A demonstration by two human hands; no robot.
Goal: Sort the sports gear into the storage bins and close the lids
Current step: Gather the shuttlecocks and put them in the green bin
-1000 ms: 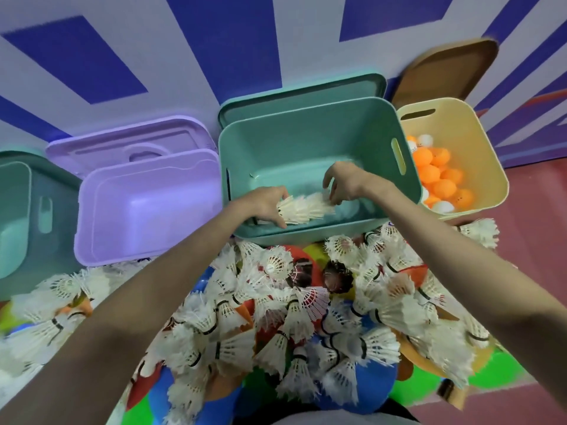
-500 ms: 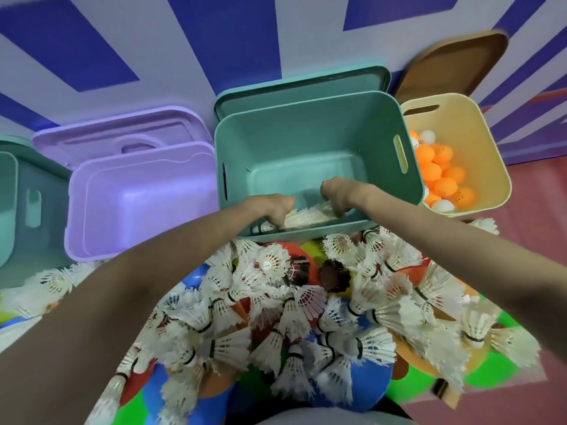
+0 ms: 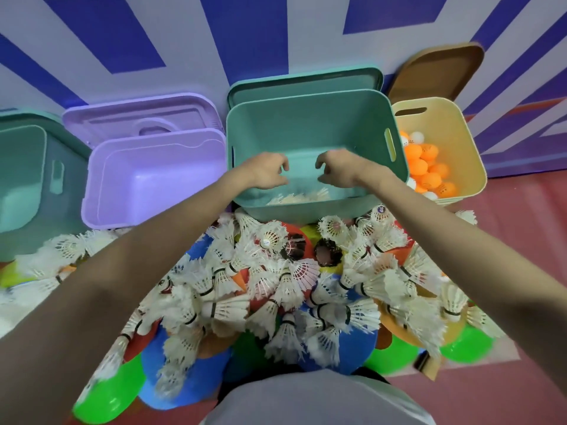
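Sorting barely begun: few shuttlecocks binned, lids all off.
Left hand [image 3: 266,170] and right hand [image 3: 339,169] hover loosely curled, empty, apart, over the centre teal bin [image 3: 306,124]; shuttlecock pile [image 3: 276,286] remains on the floor below.

The teal bin [image 3: 306,124] stands open at the top, its lid [image 3: 306,79] leaning behind it against the wall, so entry from above is free; both hands, the left hand [image 3: 266,170] and right hand [image 3: 340,167], hang inside with a gap between them. A few shuttlecocks [image 3: 302,197] cover part of its floor. The purple bin [image 3: 156,176] beside it is also open. The yellow bin [image 3: 445,148] is partly filled with balls [image 3: 425,162]. Before the bins, a dense shuttlecock pile [image 3: 276,286] covers the floor.
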